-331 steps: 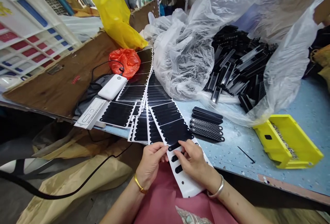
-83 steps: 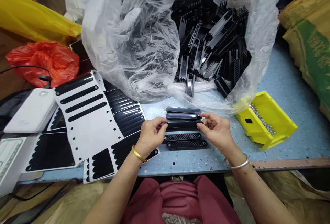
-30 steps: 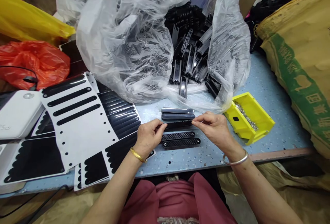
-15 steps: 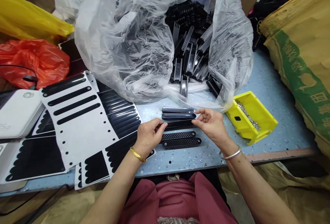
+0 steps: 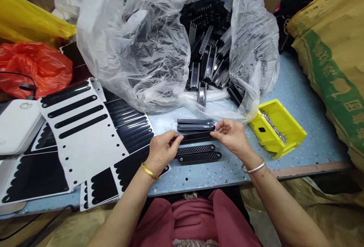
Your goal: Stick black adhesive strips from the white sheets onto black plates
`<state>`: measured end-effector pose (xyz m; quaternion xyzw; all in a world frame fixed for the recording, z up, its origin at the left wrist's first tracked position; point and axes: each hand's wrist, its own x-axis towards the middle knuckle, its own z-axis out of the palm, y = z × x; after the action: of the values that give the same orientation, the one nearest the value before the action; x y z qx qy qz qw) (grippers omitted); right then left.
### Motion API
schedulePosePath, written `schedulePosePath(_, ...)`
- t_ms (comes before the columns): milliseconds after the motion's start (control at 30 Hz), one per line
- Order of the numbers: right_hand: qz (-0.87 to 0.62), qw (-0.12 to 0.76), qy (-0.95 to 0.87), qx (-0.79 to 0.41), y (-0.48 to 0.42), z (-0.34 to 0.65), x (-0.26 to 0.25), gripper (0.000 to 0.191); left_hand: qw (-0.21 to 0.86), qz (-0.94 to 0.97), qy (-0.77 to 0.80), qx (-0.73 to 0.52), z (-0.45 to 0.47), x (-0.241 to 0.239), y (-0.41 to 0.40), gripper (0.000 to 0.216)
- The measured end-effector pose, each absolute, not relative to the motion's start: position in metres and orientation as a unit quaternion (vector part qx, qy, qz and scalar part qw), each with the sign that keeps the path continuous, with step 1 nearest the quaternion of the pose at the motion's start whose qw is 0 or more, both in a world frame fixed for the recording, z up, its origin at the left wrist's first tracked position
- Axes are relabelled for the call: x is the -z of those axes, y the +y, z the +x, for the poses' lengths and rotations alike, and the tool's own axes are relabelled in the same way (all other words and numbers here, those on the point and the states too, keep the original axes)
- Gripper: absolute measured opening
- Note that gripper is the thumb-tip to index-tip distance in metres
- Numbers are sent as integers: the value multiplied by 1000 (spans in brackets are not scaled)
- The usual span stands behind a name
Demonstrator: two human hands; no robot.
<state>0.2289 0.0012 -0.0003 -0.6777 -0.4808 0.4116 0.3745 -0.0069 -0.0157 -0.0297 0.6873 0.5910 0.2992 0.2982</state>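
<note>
A thin black adhesive strip (image 5: pixel 196 137) with a flat surface is stretched between my two hands. My left hand (image 5: pixel 165 147) pinches its left end between thumb and fingertips. At the other end, my right hand (image 5: pixel 231 135) is closed on it the same way. Just beyond the strip lie two glossy black bars (image 5: pixel 195 127), side by side. On the near side are two black plastic bars with a lattice face (image 5: pixel 199 157) and small metal inserts at the ends. Whether the strip touches a bar beneath it I cannot tell.
Sheets of black strips (image 5: pixel 82 137) overlap at the left, beside a white box (image 5: pixel 18 125). A clear plastic bag (image 5: pixel 133 57) spills black plastic parts (image 5: pixel 210 57) at the back. A yellow bin (image 5: pixel 284 125) of small metal pieces stands right, near a tan sack (image 5: pixel 335 61).
The view has shifted slightly. Both hands keep their pinch on the strip, and its right end looks slightly higher than before.
</note>
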Motion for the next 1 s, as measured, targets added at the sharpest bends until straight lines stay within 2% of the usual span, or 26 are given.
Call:
schedulePosePath(567,-688,309,-526,-393,6,232,4,17,292,689,588,-308,-7,30,-15,23)
schedulePosePath(833,-711,275,-573,-302,8,248,6,28,295,691,585,-305,-8,29,-14,25)
schedulePosePath(1000,-658,303,-500,-474,-1,250,8,29,294,692,586,-302,-7,29,-14,26)
